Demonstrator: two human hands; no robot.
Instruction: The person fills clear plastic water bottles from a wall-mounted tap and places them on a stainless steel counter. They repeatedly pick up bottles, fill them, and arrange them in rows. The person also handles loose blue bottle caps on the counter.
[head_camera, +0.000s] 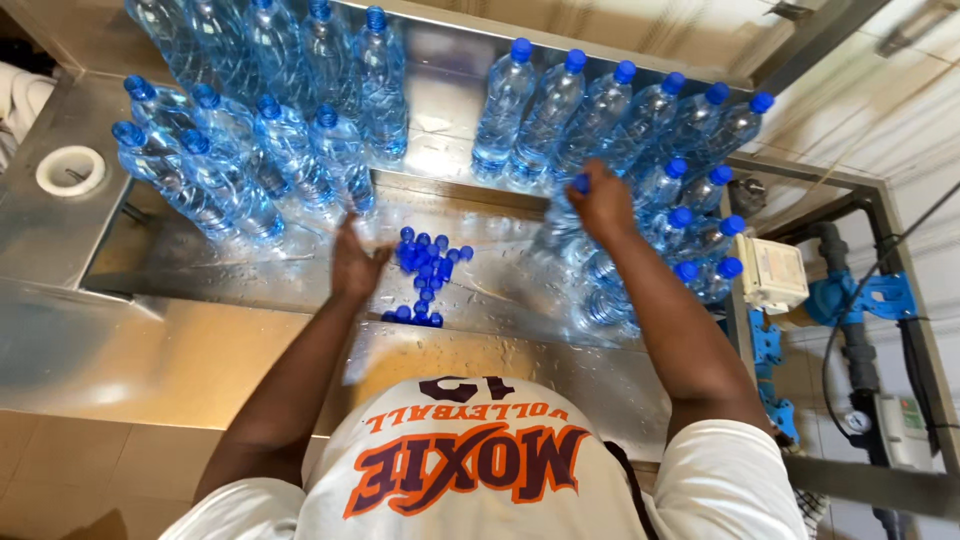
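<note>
I look down on a wet stainless steel table (150, 370) with a shiny back wall. Pale tiled floor (40, 470) shows at seven o'clock. At three o'clock stand grey pipes (858, 350) with blue fittings (880, 296) and a white box (772, 273).

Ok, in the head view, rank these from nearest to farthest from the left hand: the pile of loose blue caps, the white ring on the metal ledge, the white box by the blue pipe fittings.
From the left hand:
1. Pile of loose blue caps, just to its right on the wet steel table.
2. White ring, far left and up on the metal ledge.
3. White box, far right, past the right hand and the capped bottles.
</note>
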